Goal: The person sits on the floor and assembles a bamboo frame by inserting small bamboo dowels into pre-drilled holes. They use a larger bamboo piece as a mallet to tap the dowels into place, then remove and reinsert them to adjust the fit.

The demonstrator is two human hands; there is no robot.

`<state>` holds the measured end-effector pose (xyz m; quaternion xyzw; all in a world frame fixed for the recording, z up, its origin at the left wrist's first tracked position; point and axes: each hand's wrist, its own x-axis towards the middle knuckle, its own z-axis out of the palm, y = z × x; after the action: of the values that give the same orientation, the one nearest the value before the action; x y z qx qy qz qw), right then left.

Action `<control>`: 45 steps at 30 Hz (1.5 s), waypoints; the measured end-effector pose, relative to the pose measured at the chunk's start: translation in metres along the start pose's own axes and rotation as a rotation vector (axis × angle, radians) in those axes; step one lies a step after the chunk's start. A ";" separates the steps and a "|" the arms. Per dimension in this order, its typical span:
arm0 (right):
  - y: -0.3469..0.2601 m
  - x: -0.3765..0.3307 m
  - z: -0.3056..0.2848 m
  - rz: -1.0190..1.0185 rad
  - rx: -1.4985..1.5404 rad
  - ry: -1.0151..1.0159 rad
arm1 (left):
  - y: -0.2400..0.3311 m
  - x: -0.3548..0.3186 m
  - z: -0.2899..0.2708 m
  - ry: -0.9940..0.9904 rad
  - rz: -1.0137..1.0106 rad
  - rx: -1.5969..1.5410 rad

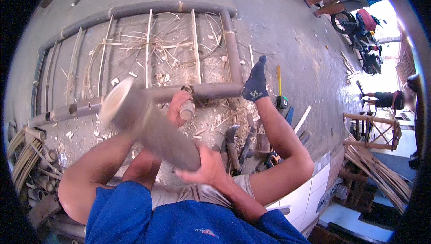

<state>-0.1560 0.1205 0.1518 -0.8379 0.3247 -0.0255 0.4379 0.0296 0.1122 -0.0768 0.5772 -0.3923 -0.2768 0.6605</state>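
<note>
two hands busy: right hand (208, 167) clenched round the lower end of a thick bamboo club (152, 125), raised and blurred over the work; left hand (178, 107) grips a short peg (187, 110) held upright against the near rail (148, 96) of a bamboo frame (179, 7) lying flat on the concrete floor. socked foot (255, 82) presses on the rail's right end. progress, judged: frame outline assembled, several thin slats (195, 46) already laid across, left part holds fewer, peg not seated yet, so joint pegging looks midway. shavings litter the ground, knife (232, 147) and tape measure (281, 101) near the knee, cut bamboo pieces (33, 167) piled at left
</note>
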 end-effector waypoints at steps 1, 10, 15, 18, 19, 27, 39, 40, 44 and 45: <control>-0.001 0.001 -0.003 -0.136 0.009 -0.053 | 0.004 0.001 -0.001 -0.003 0.263 0.305; 0.017 -0.017 0.005 0.105 0.188 -0.106 | 0.037 -0.009 0.003 0.001 0.179 0.203; 0.021 -0.043 0.018 0.065 0.057 -0.153 | 0.046 -0.003 0.000 0.119 0.204 0.145; 0.025 -0.043 0.016 0.028 0.065 -0.128 | 0.047 0.003 0.001 0.014 0.315 0.281; 0.026 -0.043 0.014 0.027 0.066 -0.120 | 0.047 0.003 0.001 -0.045 0.343 0.314; 0.032 -0.036 0.007 0.057 0.041 -0.112 | 0.042 0.005 -0.004 -0.091 0.383 0.256; 0.026 -0.026 0.004 -0.034 0.007 -0.030 | 0.029 0.004 -0.011 -0.141 0.293 0.275; 0.025 -0.018 0.002 -0.032 -0.063 -0.019 | 0.027 0.006 -0.012 -0.134 0.331 0.313; 0.017 0.007 0.004 0.276 -0.161 -0.041 | 0.020 0.008 -0.013 -0.140 0.319 0.294; 0.015 0.012 0.005 0.221 -0.137 -0.080 | 0.019 0.008 -0.013 -0.111 0.339 0.257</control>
<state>-0.1527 0.1108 0.1345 -0.8254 0.3983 0.0785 0.3924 0.0430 0.1157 -0.0568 0.5663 -0.5516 -0.1406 0.5960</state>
